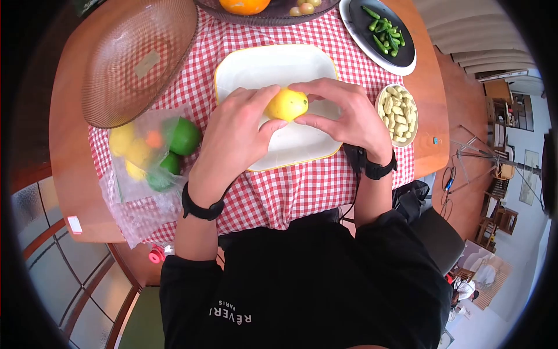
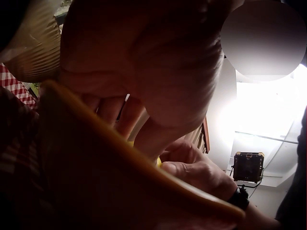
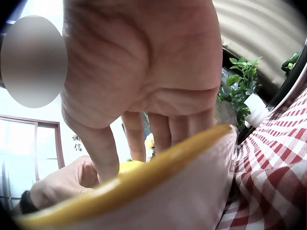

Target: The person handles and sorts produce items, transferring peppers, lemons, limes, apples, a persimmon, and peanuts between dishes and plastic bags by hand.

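Note:
A yellow lemon [image 1: 288,104] with a small dark spot at one end is held over the white tray [image 1: 290,148], which has a yellow rim. My left hand [image 1: 238,125] grips it from the left, thumb below and fingers above. From the right, the thumb and fingertips of my right hand [image 1: 346,113] pinch the same lemon. In the left wrist view the tray's rim [image 2: 120,153] hides most of the lemon. The right wrist view shows the top of the lemon [image 3: 130,166] just over the rim, between both hands.
Left of the tray, a plastic bag [image 1: 131,195] holds yellow, orange and green fruit. Behind it stands a ribbed clear basket [image 1: 110,75]. A bowl of peanuts [image 1: 398,115] and a plate of green peppers [image 1: 383,35] are at the right. A fruit bowl [image 1: 273,17] stands at the back.

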{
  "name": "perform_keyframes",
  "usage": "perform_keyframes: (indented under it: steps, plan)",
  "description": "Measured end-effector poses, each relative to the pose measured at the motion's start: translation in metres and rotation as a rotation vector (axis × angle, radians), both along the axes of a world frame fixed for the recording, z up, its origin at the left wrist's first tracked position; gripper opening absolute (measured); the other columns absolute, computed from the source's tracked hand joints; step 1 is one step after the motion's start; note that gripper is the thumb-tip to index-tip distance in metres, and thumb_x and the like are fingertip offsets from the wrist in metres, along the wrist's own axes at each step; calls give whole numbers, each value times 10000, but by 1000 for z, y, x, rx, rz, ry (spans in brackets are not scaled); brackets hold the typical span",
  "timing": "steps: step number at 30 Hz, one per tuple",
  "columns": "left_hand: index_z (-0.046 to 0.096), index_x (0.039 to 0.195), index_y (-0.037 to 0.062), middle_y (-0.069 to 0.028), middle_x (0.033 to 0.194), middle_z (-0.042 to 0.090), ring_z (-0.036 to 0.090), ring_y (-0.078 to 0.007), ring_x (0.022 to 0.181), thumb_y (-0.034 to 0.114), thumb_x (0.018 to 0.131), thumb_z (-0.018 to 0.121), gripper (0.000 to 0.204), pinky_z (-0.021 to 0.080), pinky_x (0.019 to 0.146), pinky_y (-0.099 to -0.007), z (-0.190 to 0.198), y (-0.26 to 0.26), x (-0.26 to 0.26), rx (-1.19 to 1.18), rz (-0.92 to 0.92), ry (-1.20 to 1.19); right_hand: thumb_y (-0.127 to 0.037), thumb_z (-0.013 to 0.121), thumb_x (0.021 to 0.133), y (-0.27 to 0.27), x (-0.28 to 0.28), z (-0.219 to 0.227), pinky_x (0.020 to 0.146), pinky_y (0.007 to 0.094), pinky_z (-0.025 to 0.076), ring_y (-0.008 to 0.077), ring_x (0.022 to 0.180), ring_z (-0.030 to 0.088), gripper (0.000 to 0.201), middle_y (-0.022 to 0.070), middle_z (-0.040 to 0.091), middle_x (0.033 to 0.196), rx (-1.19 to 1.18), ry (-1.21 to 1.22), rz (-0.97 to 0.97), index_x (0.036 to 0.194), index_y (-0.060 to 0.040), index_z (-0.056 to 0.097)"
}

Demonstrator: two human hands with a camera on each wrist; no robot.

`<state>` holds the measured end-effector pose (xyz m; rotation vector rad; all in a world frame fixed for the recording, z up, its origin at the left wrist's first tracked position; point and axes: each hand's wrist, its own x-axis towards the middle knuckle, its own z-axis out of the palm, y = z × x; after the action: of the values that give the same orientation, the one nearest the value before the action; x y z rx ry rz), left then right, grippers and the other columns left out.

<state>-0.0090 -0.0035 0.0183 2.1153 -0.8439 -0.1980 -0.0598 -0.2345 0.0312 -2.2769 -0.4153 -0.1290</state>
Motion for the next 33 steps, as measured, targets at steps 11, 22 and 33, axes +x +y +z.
perform_keyframes:
  steps: [11, 22, 33]
  plan:
    - [743, 1209, 27, -152, 1255, 723, 721, -347, 1088, -5, 833, 791, 380, 579, 924, -410, -7, -1, -1, -169, -57, -131, -217, 874, 832, 0, -1, -2, 802, 405, 605, 324, 902, 758, 451, 166, 763, 1008, -67, -5, -31, 1227, -43, 742]
    - [770, 1155, 34, -147, 1227, 751, 749, -330, 1029, 11, 824, 804, 334, 596, 894, -399, -8, 1, -4, -163, -31, -106, -221, 881, 824, 2, 0, -2, 763, 384, 617, 296, 858, 764, 443, 155, 768, 980, -101, -47, -23, 1204, -34, 751]
    - [790, 1086, 29, -139, 1188, 767, 762, -309, 980, -7, 799, 817, 290, 602, 864, -373, -5, 4, -2, -174, -28, -127, -224, 891, 812, 4, -1, -2, 752, 376, 618, 283, 862, 765, 433, 146, 767, 984, -68, -47, -7, 1183, -51, 753]
